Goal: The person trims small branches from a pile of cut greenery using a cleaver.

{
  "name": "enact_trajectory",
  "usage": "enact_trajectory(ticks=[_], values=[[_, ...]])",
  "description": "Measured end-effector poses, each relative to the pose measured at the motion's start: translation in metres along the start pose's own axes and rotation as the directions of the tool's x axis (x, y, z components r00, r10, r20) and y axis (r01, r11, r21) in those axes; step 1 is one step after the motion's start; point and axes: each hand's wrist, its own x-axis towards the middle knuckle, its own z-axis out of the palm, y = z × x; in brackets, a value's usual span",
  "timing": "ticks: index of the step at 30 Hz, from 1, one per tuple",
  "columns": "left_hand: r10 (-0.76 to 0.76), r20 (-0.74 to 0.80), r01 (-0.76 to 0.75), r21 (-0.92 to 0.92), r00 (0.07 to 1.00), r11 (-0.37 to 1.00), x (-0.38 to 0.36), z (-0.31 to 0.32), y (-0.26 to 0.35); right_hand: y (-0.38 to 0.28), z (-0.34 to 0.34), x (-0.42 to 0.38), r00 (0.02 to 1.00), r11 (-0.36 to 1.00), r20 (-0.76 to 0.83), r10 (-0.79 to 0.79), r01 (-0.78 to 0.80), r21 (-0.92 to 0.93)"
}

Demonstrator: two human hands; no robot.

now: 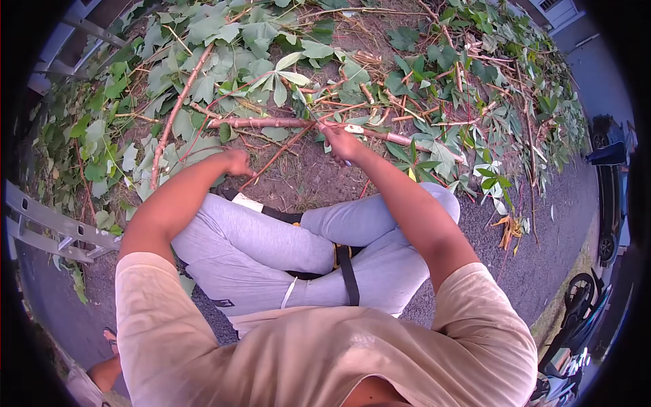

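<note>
My left hand (pixel 237 163) is closed at the near end of a thin brown branch (pixel 285 147), which slants up and away to the right. My right hand (pixel 341 145) is closed near the branch's far end. A small pale bluish end shows below its fingers; the rest of what it holds is hidden. Just beyond both hands lies a thicker reddish-brown branch (pixel 261 123), running left to right, with a pale cut patch (pixel 353 129) on it. Bare soil (pixel 308 173) shows between the hands and my crossed legs (pixel 271 237).
Cut branches and green leaves (pixel 224 34) form a wide heap in front. On the left lies a metal ladder (pixel 64 227). Another person's leg (pixel 105 373) shows at lower left. Asphalt (pixel 542 224), a bicycle (pixel 580 298) and a parked car (pixel 610 197) are on the right.
</note>
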Motion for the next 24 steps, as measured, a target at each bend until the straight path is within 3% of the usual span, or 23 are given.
enact_trajectory(ticks=[3,4,5,7,8,11,12,13,15,18,21,22,24], values=[[0.002,-0.090,0.003,0.051,0.996,0.999,0.009,-0.005,0.020,0.012,-0.003,-0.009,1.000,0.997,-0.015,0.028,-0.027,0.066],[-0.081,-0.198,0.082,-0.005,0.977,0.997,0.011,-0.002,0.028,0.015,-0.005,-0.008,0.999,0.984,-0.003,0.050,-0.048,0.173],[-0.080,-0.193,0.080,-0.009,0.978,0.997,0.010,-0.004,0.037,0.019,-0.006,-0.009,0.997,0.957,0.012,0.071,-0.072,0.280],[0.006,-0.038,-0.013,-0.198,0.999,0.980,0.002,-0.013,0.049,0.015,-0.009,-0.008,0.993,0.938,0.037,0.109,-0.116,0.326],[0.092,-0.049,-0.100,-0.183,0.995,0.978,0.003,-0.001,0.046,0.013,-0.010,-0.004,0.995,0.935,0.034,0.096,-0.102,0.340],[0.104,-0.055,-0.106,-0.037,0.993,0.994,0.013,0.012,0.034,0.003,-0.008,-0.004,0.996,0.928,0.051,0.078,-0.091,0.362],[0.093,-0.152,-0.097,-0.022,0.984,0.995,0.009,0.010,0.036,-0.001,-0.008,-0.004,0.998,0.932,0.015,0.056,-0.057,0.358],[0.081,-0.153,-0.086,-0.028,0.985,0.996,0.008,0.005,0.036,-0.004,-0.011,-0.004,0.999,0.935,-0.024,0.038,-0.027,0.355],[0.051,-0.388,-0.149,-0.227,0.920,0.962,0.007,-0.008,0.038,-0.019,-0.019,-0.012,0.995,0.924,-0.099,-0.025,0.061,0.376],[0.159,-0.403,-0.264,-0.219,0.901,0.939,-0.006,-0.021,0.051,-0.046,-0.032,-0.028,0.948,0.830,-0.232,-0.218,0.305,0.467],[0.165,-0.430,-0.279,-0.218,0.887,0.935,-0.012,-0.032,0.061,-0.069,-0.044,-0.050,0.850,0.679,-0.344,-0.399,0.526,0.512],[0.160,-0.434,-0.279,-0.224,0.887,0.934,-0.011,-0.033,0.065,-0.073,-0.047,-0.058,0.838,0.663,-0.377,-0.394,0.543,0.516],[0.310,-0.375,-0.390,-0.160,0.874,0.907,-0.008,-0.031,0.070,-0.080,-0.049,-0.069,0.796,0.625,-0.448,-0.408,0.601,0.498]])
